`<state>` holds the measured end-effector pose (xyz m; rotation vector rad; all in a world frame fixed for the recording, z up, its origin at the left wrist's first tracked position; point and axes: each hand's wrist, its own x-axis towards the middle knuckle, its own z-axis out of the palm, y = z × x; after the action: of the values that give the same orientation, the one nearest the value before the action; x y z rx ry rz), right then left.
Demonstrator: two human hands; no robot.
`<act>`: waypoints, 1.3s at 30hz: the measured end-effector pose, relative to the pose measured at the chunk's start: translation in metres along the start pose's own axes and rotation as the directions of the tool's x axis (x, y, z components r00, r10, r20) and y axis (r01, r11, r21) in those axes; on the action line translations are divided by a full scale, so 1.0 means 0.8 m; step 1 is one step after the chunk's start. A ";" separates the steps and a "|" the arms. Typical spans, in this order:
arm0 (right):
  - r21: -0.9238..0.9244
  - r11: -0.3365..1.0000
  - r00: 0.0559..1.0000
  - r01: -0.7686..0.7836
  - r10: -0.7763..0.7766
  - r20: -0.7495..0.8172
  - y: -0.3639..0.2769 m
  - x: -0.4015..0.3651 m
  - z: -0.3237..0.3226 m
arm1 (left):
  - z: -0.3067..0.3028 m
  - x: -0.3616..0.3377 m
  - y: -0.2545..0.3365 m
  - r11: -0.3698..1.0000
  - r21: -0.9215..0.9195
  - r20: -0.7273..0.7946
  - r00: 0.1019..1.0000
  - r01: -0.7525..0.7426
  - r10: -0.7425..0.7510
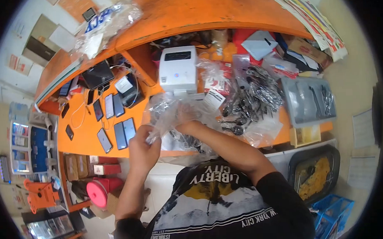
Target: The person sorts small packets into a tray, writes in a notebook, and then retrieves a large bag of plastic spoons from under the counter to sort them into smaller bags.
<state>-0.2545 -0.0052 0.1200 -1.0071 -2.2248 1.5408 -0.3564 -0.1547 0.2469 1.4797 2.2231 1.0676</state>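
A large clear plastic bag (168,109) lies crumpled on the orange table in front of me. My left hand (146,146) pinches its left edge between thumb and fingers. Behind the film, inside or under the bag, is my right hand (186,115); its fingers are blurred by the plastic. Below the bag are dark items (188,140) in clear wrapping, partly covered. To the right of my right hand a heap of black items in clear wrappers (252,96) is piled up; their exact kind cannot be made out.
A white label printer (178,69) stands behind the bag, beside a red-and-white packet (217,80). Several phones (120,134) and cables lie on the left. At right is a grey tray (298,99) with dark pieces. An orange shelf (221,13) overhangs the back.
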 end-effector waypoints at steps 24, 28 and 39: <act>0.310 0.941 0.660 -0.137 0.320 -0.680 0.260 -0.102 -0.268 | 0.322 0.059 0.061 0.930 0.035 0.435 0.843 -0.367 0.316; 0.667 0.671 0.608 0.324 0.392 -0.690 0.248 -0.166 -0.276 | 0.394 0.074 0.037 0.932 0.321 0.499 0.866 -0.168 -0.016; 0.694 0.091 0.590 0.715 0.453 -0.668 0.257 -0.241 -0.294 | 0.381 0.068 0.085 0.958 0.285 0.343 0.936 -0.021 -0.081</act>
<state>0.0984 0.0779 0.0647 -0.6009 -0.1879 1.4639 -0.1578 0.0382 0.0921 1.5930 2.1901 0.4343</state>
